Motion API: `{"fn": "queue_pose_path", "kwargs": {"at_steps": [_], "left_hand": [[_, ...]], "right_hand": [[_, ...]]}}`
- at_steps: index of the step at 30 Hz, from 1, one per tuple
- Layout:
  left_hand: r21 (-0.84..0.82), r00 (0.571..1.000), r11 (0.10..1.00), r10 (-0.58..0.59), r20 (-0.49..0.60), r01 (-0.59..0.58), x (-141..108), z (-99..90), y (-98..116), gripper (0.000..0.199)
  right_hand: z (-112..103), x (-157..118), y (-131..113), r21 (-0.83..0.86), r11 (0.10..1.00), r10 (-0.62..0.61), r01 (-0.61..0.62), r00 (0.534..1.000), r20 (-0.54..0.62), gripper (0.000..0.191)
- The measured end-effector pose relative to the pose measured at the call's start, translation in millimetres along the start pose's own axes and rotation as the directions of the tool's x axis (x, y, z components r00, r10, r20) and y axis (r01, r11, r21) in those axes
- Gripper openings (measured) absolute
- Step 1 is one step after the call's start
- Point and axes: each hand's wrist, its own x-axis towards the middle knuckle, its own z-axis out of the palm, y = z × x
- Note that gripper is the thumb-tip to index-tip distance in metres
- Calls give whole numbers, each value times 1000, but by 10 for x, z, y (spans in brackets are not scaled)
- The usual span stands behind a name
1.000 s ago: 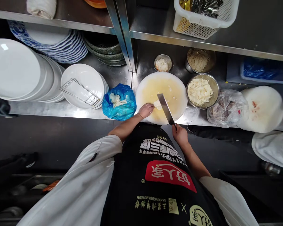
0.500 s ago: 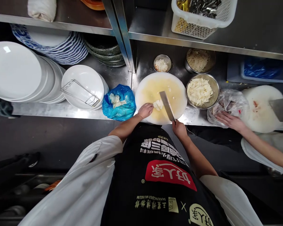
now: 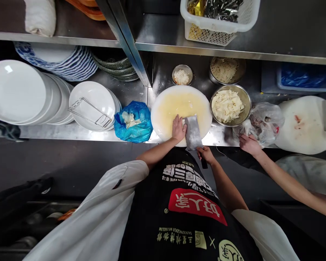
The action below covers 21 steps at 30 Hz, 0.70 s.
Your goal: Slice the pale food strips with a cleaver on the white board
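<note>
From the head view, a broad grey metal cleaver (image 3: pixel 193 132), its dark handle (image 3: pixel 204 164) wrapped in the right hand's (image 3: pixel 205 154) fingers, points lengthwise forward over the round white board (image 3: pixel 176 101), just right of the left hand (image 3: pixel 179 128), whose hold I can't tell.

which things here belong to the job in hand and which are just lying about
Seemingly in the job:
cleaver, held by the right hand
round cutting board, beneath the left hand
probably the bowl of pale slices and blue bag

Seemingly just lying about:
white plates
blue-patterned plates
dark bowls
white basket
</note>
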Motion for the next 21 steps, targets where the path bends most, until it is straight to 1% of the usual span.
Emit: {"fn": "queue_pose_path", "kwargs": {"at_steps": [2,4,6,7,9,11,12,13,14,15,16,17,18,19,20,21], "left_hand": [[-7,1000,1000,-10,-3,10,47,87,62,56],[-11,1000,1000,-10,11,10,122,134,154,56],[-19,999,1000,5,41,-4,254,161,334,57],[-30,998,999,24,62,-23,347,172,467,57],[-78,991,994,91,102,-83,569,184,799,56],[-166,977,974,175,124,-153,795,164,1141,50],[-220,969,959,210,129,-178,890,133,1271,46],[-272,963,943,234,133,-192,965,83,1349,42],[-316,960,929,243,138,-190,1016,12,1359,37],[-347,963,922,231,138,-171,1042,-85,1291,33],[-360,972,923,196,130,-138,1042,-213,1143,29],[-352,985,932,135,106,-90,1017,-376,922,26],[-322,997,946,48,59,-27,969,-579,643,24],[-274,998,960,-59,-14,52,900,-819,329,23],[-215,979,966,-173,-110,147,815,-1088,5,23],[-150,936,956,-279,-217,250,723,-1373,-307,24]], "right_hand": [[112,105,-7,38,999,-5,2,998,60,42],[200,144,-31,69,997,-28,22,996,85,40],[220,120,-76,136,990,-48,38,996,72,37],[194,92,-116,186,982,-51,39,997,61,37],[55,24,-258,316,948,-60,49,998,26,36],[-191,-51,-498,458,887,-75,69,997,-4,36],[-338,-94,-646,517,852,-86,81,996,-15,36],[-487,-145,-800,562,823,-92,84,996,-14,37],[-626,-203,-945,587,805,-93,83,996,-13,39],[-742,-268,-1067,588,804,-92,87,996,-21,41],[-829,-334,-1155,566,820,-91,91,995,-29,42],[-885,-397,-1201,523,847,-86,92,996,-35,43],[-909,-452,-1201,471,877,-79,93,996,-50,44],[-904,-498,-1160,411,908,-62,78,997,-51,44],[-874,-533,-1085,352,934,-46,65,997,-62,45],[-822,-561,-989,300,953,-29,48,997,-70,45]]}}
